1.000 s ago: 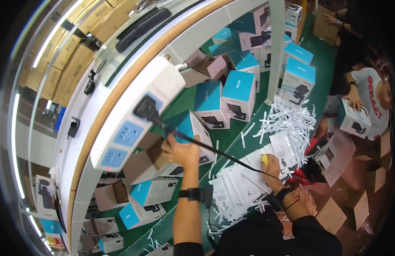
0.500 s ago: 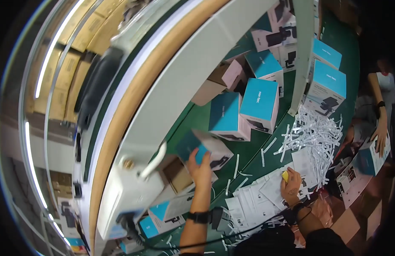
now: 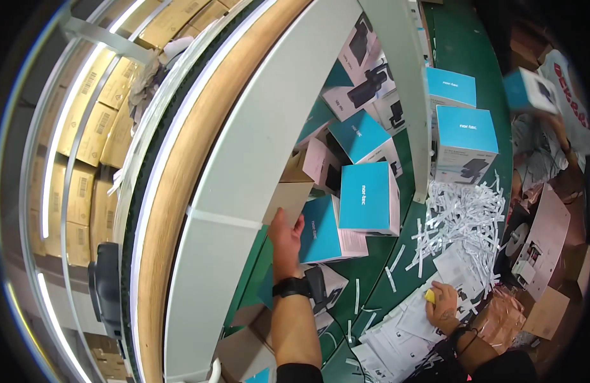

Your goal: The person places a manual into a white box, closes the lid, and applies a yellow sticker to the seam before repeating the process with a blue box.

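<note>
My left hand (image 3: 285, 242) reaches up beside the white frame. Its fingers close on the lower edge of an open box's brown cardboard flap (image 3: 288, 199). Right beside it stand closed boxes with blue tops, one next to my fingers (image 3: 322, 223) and another further right (image 3: 369, 196). My right hand (image 3: 444, 307) is closed round a small yellow object (image 3: 430, 295), mostly hidden by the fingers. That hand rests over white printed papers (image 3: 397, 335) spread on the green table.
A heap of white paper strips (image 3: 461, 217) lies beyond the papers. More blue-topped boxes (image 3: 466, 137) stand behind it. A white upright (image 3: 410, 96) and a curved white beam (image 3: 257, 121) border the table. At right, another person's hand (image 3: 553, 121) holds a box.
My left hand has left the blue-topped box near me and moved farther to the open box's flap. The view has shifted. The other person's box has been lifted.
</note>
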The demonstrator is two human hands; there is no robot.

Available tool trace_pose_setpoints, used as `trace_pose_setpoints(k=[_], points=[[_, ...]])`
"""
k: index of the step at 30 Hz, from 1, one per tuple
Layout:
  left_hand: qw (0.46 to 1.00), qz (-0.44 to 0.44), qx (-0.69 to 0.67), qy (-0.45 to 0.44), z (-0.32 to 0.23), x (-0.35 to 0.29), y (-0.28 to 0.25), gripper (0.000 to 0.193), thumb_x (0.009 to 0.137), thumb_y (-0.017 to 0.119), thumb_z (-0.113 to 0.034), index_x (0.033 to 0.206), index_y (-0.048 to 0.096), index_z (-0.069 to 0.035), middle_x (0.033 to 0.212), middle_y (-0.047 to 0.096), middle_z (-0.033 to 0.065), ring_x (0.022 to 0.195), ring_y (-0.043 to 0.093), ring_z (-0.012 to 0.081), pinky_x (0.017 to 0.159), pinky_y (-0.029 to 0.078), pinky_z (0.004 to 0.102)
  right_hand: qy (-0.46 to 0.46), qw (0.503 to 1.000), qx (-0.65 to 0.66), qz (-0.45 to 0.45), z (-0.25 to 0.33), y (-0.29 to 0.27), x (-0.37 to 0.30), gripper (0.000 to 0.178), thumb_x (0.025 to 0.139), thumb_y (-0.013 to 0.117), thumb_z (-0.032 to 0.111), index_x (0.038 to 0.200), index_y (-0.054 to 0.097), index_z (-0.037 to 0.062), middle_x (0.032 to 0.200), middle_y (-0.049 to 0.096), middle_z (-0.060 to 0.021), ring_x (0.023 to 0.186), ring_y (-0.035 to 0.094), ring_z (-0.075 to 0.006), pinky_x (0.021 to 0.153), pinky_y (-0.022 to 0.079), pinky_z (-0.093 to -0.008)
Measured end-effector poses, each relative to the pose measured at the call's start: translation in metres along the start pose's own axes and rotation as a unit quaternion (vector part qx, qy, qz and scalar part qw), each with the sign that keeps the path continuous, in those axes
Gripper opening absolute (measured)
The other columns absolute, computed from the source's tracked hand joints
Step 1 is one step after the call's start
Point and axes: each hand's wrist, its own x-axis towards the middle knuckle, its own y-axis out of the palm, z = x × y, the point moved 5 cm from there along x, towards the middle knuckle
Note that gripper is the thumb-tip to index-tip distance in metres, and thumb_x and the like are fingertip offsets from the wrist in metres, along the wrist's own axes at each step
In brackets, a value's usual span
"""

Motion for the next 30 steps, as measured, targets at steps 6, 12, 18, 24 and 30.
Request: trace_pose_setpoints(k=[6,12,18,24,30], points=[[0.98,-0.023,-0.096,0.174,-0.093,-0.048,-0.032,0.033,0.1,0.062,-0.026,0.121,0.057,0.0,0.102,0.063,0.0077,0.09,0.065,0.022,0.074,0.056,0.0346,0.005,1.0,0.012,0.001,-0.001,0.002,-0.002,0.04,0.072,0.066,0.009,0.112,0.063,0.0017,0.127,0.059,-0.0138,0.114,0.054,-0.038,0.098,0.041,-0.0487],[0.893,-0.185,-0.299,0.281,-0.104,-0.32,-0.145,0.027,0.105,0.052,-0.025,0.119,0.061,-0.004,0.099,0.071,0.0106,0.08,0.071,0.0157,0.05,0.049,0.0273,-0.031,0.999,0.017,0.018,0.011,-0.011,-0.032,0.039,0.077,0.064,0.009,0.114,0.062,0.0001,0.128,0.058,-0.0164,0.116,0.054,-0.0388,0.099,0.04,-0.0495],[0.882,0.198,-0.33,0.273,-0.053,-0.538,-0.174,0.049,0.096,0.058,-0.021,0.139,0.049,0.002,0.129,0.063,0.0204,0.119,0.061,0.0315,0.099,0.051,0.0468,-0.078,0.997,-0.001,0.017,0.016,0.01,-0.056,0.038,0.082,0.061,0.01,0.118,0.061,-0.0011,0.128,0.058,-0.0191,0.115,0.054,-0.0409,0.099,0.041,-0.0511],[0.929,-0.26,-0.131,0.228,-0.05,-0.716,-0.185,0.077,0.081,0.065,-0.019,0.147,0.035,0.007,0.129,0.058,0.0279,0.107,0.065,0.0377,0.086,0.057,0.0458,-0.055,0.998,-0.041,0.005,0.0,0.017,-0.098,0.039,0.089,0.059,0.011,0.125,0.057,-0.0013,0.124,0.06,-0.022,0.113,0.055,-0.0411,0.098,0.043,-0.0477],[0.935,-0.282,-0.093,0.192,-0.032,-0.795,-0.26,0.078,0.077,0.069,-0.015,0.145,0.037,0.006,0.128,0.058,0.0258,0.112,0.063,0.0377,0.095,0.054,0.0467,-0.049,0.999,-0.012,-0.002,0.023,0.02,-0.094,0.034,0.09,0.061,0.009,0.122,0.06,-0.0008,0.117,0.062,-0.0222,0.109,0.057,-0.0409,0.094,0.045,-0.0469]])
